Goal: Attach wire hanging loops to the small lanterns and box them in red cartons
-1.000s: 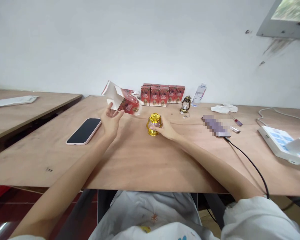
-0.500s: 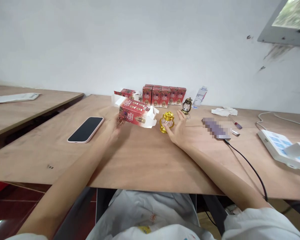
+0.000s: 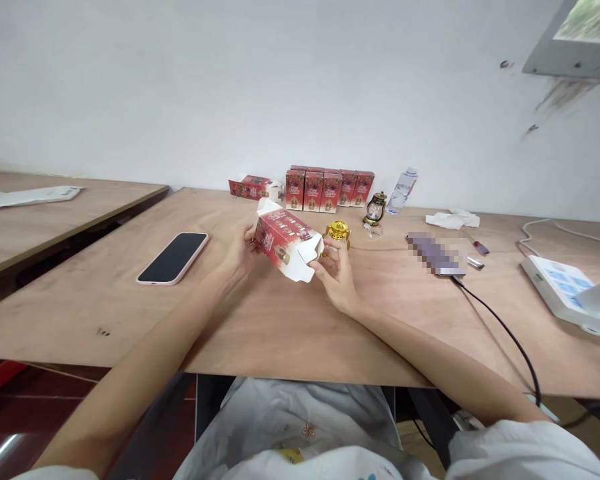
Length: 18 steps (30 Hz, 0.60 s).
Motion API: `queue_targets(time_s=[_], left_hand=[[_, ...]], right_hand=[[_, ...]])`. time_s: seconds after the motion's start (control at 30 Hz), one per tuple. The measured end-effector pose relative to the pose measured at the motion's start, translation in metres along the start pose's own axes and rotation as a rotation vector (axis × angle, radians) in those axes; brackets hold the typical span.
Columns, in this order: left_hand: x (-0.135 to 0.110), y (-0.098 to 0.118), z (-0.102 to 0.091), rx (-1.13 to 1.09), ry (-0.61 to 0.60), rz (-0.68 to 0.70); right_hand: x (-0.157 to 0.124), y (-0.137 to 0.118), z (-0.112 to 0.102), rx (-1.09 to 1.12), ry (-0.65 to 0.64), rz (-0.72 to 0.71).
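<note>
My left hand [image 3: 241, 248] grips one end of a small red carton [image 3: 283, 240] with white open flaps, held a little above the wooden table [image 3: 280, 320]. My right hand [image 3: 336, 273] pinches the carton's open white end, fingers curled on the flap. Just behind the right fingers stands a small gold lantern [image 3: 338, 233], partly hidden by the carton and fingers. A second, dark bronze lantern [image 3: 375, 209] stands farther back.
A row of red boxes [image 3: 330, 189] lines the wall, with another red carton [image 3: 251, 187] lying beside it. A black phone [image 3: 173, 257] lies left. A clear bottle [image 3: 400, 190], a tissue [image 3: 452, 219], a cabled device [image 3: 437, 255] and a white tablet [image 3: 567, 290] are right.
The left hand brought the carton in from the back left toward the middle. The right hand let go of the gold lantern and took hold of the carton's open end.
</note>
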<state>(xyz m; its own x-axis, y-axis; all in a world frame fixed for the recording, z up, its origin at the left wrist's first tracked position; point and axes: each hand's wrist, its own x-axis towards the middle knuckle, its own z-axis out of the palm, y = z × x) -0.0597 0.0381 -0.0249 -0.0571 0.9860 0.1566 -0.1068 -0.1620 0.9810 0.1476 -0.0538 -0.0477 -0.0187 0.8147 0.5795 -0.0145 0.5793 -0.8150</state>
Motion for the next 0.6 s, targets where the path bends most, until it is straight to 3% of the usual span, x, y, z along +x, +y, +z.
queue_targets(time_s=[0.07, 0.13, 0.23, 0.33, 0.47, 0.6], left_hand=[[-0.009, 0.004, 0.011, -0.118, -0.023, -0.081], [-0.019, 0.005, 0.02, -0.127, -0.063, -0.023], [-0.029, 0.005, 0.022, 0.249, -0.06, 0.173], [-0.035, 0.01, 0.014, 0.72, -0.072, 0.458], [-0.039, 0.023, 0.009, 1.051, -0.306, 0.886], [-0.043, 0.022, 0.014, 1.187, -0.493, 1.095]], right_hand=[[-0.001, 0.001, 0.001, 0.024, 0.022, 0.059], [0.0, 0.003, 0.002, 0.024, 0.054, 0.084], [0.003, 0.008, 0.001, 0.003, 0.133, 0.088], [0.008, 0.012, -0.002, 0.007, 0.206, 0.096], [0.009, 0.014, -0.004, 0.0, 0.202, 0.067], [0.004, 0.013, -0.005, -0.063, 0.153, 0.013]])
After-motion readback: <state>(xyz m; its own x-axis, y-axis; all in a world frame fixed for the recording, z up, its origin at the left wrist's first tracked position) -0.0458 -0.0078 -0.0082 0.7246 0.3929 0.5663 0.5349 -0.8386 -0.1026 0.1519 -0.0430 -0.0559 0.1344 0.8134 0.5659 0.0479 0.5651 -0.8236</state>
